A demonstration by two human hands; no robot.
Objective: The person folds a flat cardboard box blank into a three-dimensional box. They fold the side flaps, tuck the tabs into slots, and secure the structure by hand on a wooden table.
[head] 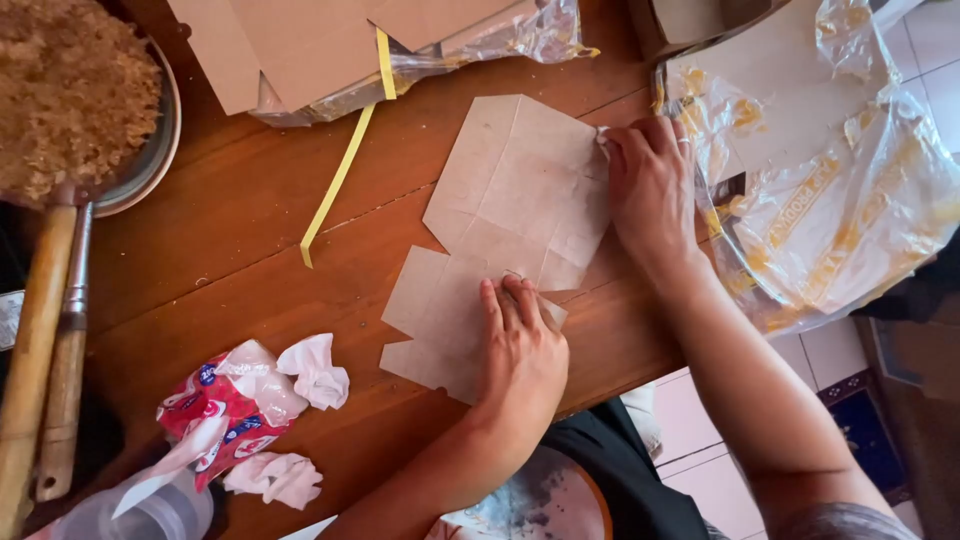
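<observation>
The flat brown cardboard blank (505, 235) lies unfolded on the wooden table (230, 230), its long axis running from 1 o'clock down to 7 o'clock; both hands rest on it, 1 at each end. The left hand (520, 350) presses flat, fingers together, on the lower flaps at 6 o'clock; the right hand (650, 190) sits at 3 o'clock, fingers curled, pinching the blank's upper right edge beside the plastic-wrapped stack (820, 170). A yellow strap (340, 175) lies at 10 o'clock, apart from the blank.
</observation>
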